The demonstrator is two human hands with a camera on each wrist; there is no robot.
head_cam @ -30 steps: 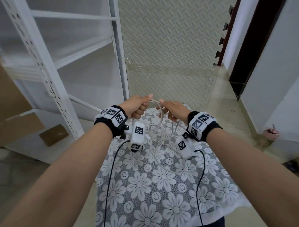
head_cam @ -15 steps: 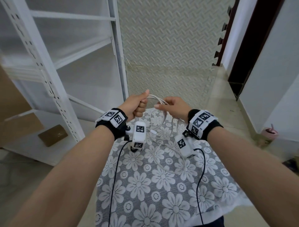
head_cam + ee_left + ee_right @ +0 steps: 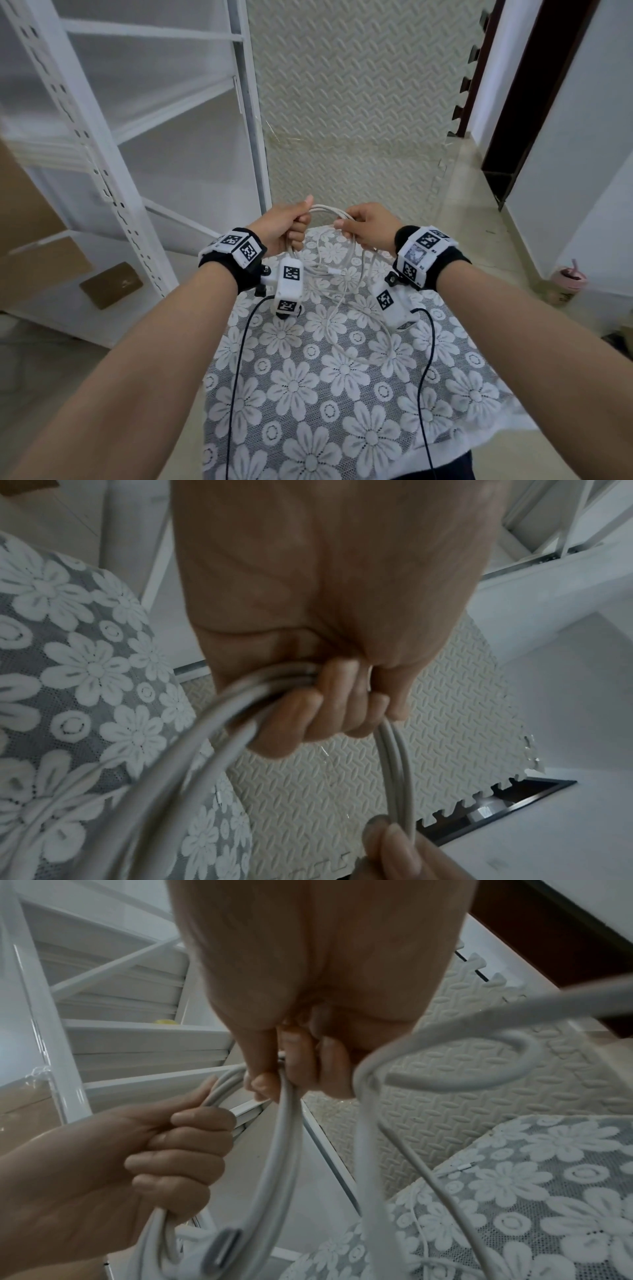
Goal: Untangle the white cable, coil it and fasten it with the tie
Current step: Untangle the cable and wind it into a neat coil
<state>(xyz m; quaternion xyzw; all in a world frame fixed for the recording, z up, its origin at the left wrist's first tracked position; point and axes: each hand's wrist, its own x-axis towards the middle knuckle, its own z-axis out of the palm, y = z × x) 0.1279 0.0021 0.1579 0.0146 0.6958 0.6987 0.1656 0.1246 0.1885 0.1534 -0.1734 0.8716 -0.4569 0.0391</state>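
White cable strands, now gathered side by side, bridge the left hand, fisted round them, and the right hand, pinching them, mid-frame; earlier they looped loosely. Lower loops drape onto the surface, so coiling looks unfinished.

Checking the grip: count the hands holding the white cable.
2: the left hand grips the white cable on one side of its loops, the right hand pinches the other.
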